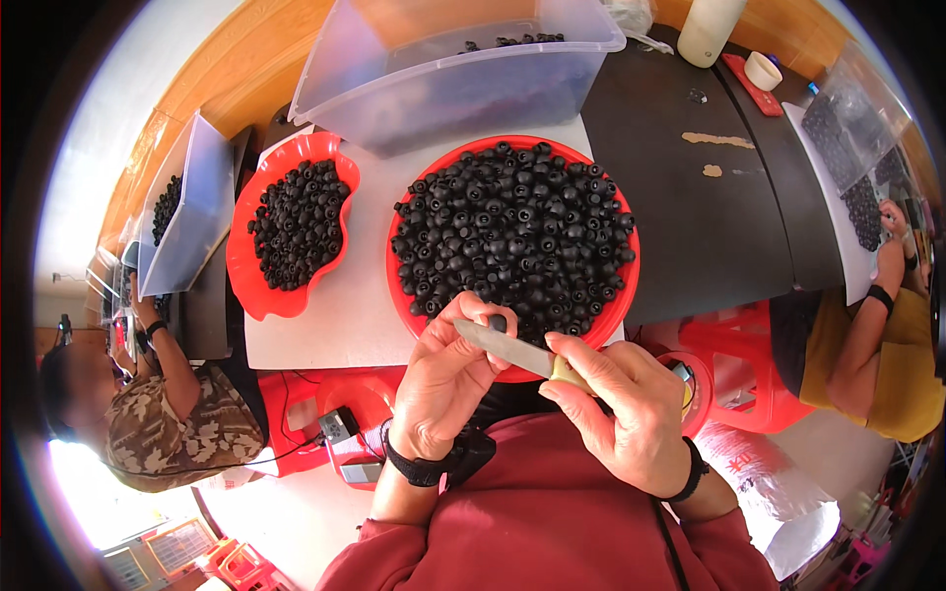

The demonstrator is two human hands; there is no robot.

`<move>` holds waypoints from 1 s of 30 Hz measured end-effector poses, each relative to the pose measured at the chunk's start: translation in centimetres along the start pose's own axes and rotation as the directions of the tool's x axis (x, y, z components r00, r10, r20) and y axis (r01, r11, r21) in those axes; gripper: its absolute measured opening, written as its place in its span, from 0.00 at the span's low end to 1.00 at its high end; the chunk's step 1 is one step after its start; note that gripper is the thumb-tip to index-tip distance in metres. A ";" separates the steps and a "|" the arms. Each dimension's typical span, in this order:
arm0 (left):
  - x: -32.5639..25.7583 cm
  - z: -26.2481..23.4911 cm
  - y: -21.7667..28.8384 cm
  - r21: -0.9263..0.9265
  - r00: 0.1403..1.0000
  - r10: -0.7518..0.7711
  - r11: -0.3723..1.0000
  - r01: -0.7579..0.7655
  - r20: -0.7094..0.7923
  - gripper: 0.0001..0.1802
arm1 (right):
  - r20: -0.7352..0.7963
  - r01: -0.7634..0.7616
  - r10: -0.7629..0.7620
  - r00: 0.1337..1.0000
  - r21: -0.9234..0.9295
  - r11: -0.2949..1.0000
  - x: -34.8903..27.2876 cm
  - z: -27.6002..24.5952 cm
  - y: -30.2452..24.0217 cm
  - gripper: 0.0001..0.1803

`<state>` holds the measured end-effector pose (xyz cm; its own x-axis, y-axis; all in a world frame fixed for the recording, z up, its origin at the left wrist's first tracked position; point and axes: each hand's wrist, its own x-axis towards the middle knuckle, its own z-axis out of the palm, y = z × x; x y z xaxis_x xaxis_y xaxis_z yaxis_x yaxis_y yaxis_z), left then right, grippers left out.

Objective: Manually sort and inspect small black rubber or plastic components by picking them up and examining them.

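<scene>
My left hand [443,374] is closed, pinching a small round black plastic part [497,323] between thumb and fingers. A knife [505,348] is gripped by its pale handle in my right hand [631,414]; its blade points left and lies against or just beside the black part. Both hands are over the near rim of a round red basin [632,258], heaped with several small hollow black parts [517,231]. Left of the basin sits a red wavy-edged tray [241,266] with more such parts [299,222].
A large clear plastic bin [453,94] stands behind the basin, another bin [187,212] at far left. A white bottle [708,32] and white cup [763,71] stand at back right. One person [172,424] sits at left, another [867,345] at right. A white sack [764,492] lies beside me.
</scene>
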<state>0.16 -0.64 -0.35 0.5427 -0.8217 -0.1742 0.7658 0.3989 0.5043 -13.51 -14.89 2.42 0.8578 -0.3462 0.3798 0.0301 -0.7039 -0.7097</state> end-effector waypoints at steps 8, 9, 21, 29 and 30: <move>0.0 -0.2 -0.1 -0.038 1.000 -0.013 0.999 0.013 -0.005 0.06 | -0.010 0.021 -0.022 1.000 -0.063 0.998 0.2 0.2 0.3 0.23; 0.1 -0.1 0.0 -0.050 0.999 -0.020 0.999 0.018 -0.034 0.05 | -0.008 0.011 -0.012 1.000 -0.054 0.998 0.3 0.3 0.4 0.22; 0.2 -0.5 -0.1 -0.060 0.999 -0.040 0.997 0.038 -0.023 0.02 | -0.056 -0.105 0.106 0.993 0.023 0.994 1.0 -0.2 0.5 0.19; 0.2 -0.4 -0.1 -0.091 1.000 -0.026 0.995 0.027 0.011 0.06 | -0.003 -0.023 0.023 1.000 0.004 1.000 -0.2 -0.2 0.3 0.23; 0.2 -0.4 -0.1 -0.097 1.000 -0.023 0.995 0.022 -0.005 0.07 | -0.007 -0.016 0.016 1.000 0.001 1.000 -0.2 -0.2 0.4 0.23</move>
<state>0.31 -0.67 -0.80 0.5267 -0.8286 -0.1896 0.8076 0.4181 0.4159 -13.75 -15.22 2.15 0.8547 -0.3619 0.3721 0.0168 -0.6972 -0.7167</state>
